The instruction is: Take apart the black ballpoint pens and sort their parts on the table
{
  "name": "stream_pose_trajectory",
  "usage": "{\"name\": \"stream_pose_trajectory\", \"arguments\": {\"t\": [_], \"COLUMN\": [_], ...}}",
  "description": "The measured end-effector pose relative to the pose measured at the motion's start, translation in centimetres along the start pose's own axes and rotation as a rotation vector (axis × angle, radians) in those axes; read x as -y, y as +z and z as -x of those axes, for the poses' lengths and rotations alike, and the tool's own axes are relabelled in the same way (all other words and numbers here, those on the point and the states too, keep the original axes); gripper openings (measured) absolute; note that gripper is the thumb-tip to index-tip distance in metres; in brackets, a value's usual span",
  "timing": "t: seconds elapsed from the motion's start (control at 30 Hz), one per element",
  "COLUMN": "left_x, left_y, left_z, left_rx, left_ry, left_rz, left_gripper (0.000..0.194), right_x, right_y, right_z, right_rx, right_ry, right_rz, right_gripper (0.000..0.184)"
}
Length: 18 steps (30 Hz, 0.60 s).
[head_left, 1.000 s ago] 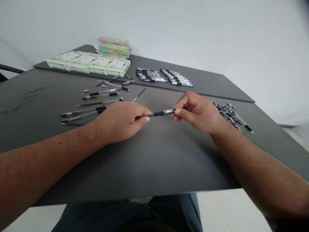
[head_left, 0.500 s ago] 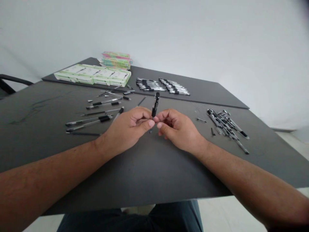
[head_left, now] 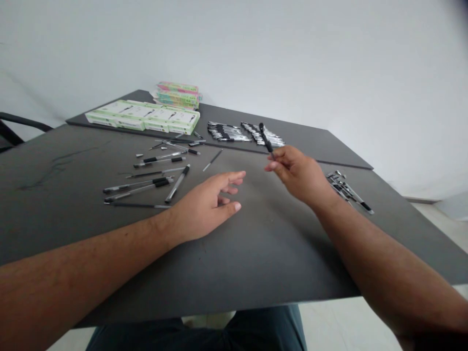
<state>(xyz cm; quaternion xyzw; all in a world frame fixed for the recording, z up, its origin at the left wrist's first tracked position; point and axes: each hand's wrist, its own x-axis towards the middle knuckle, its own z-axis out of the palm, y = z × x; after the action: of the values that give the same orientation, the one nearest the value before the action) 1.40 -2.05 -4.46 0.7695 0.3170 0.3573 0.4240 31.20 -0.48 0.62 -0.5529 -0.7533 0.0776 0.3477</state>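
Note:
A black-capped pen (head_left: 266, 138) is pinched between the thumb and fingers of my right hand (head_left: 298, 173), its cap end pointing up and away. Behind it, two rows of pens (head_left: 228, 132) lie side by side on the raised board. My left hand (head_left: 210, 204) hovers over the table with fingers apart and nothing in them. Close to it on the left are loose pen barrels (head_left: 137, 190) with black grips, thin refills (head_left: 212, 160) and small pale tips (head_left: 139, 155).
Flat white-green boxes (head_left: 142, 117) lie on the board (head_left: 310, 139) at the back left. Behind them is a stack of coloured packets (head_left: 178, 95). To the right, a pile of pen parts (head_left: 349, 190) is partly hidden by my right hand. A dark chair arm (head_left: 25, 121) shows at left.
Both hands first held the pen level, then upright between them. My left hand has since let go, and my right hand has carried the pen right and away towards the rows.

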Motion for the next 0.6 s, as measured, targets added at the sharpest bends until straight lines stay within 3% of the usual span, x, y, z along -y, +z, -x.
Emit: {"name": "stream_pose_trajectory", "arguments": {"t": [0.1, 0.2, 0.27, 0.33, 0.47, 0.6], "left_x": [0.0, -0.4, -0.6, -0.7, -0.9, -1.1], "left_y": [-0.3, -0.5, -0.5, -0.6, -0.6, -0.6], "left_z": [0.1, 0.0, -0.1, -0.2, -0.2, -0.1], "left_rx": [0.057, 0.091, 0.104, 0.117, 0.125, 0.131], "left_ry": [0.01, 0.003, -0.017, -0.042, -0.055, -0.051], "left_rz": [-0.1, -0.158, -0.18, -0.194, -0.201, -0.216], "left_gripper": [0.066, 0.063, 0.063, 0.062, 0.063, 0.063], "right_x": [-4.2, -8.4, -10.8, -12.7, -15.2, -15.7], "right_y": [-3.1, -4.0, -3.4, -2.5, -0.9, -0.1], "right_z": [-3.5, -7.0, -8.6, -9.6, -10.3, -11.2], "right_rx": [-0.061, 0.056, 0.256, 0.319, 0.351, 0.325], "right_ry": [0.004, 0.023, 0.074, 0.106, 0.137, 0.152], "right_rz": [0.353, 0.604, 0.764, 0.802, 0.827, 0.827], "right_gripper": [0.027, 0.038, 0.042, 0.039, 0.037, 0.037]}}
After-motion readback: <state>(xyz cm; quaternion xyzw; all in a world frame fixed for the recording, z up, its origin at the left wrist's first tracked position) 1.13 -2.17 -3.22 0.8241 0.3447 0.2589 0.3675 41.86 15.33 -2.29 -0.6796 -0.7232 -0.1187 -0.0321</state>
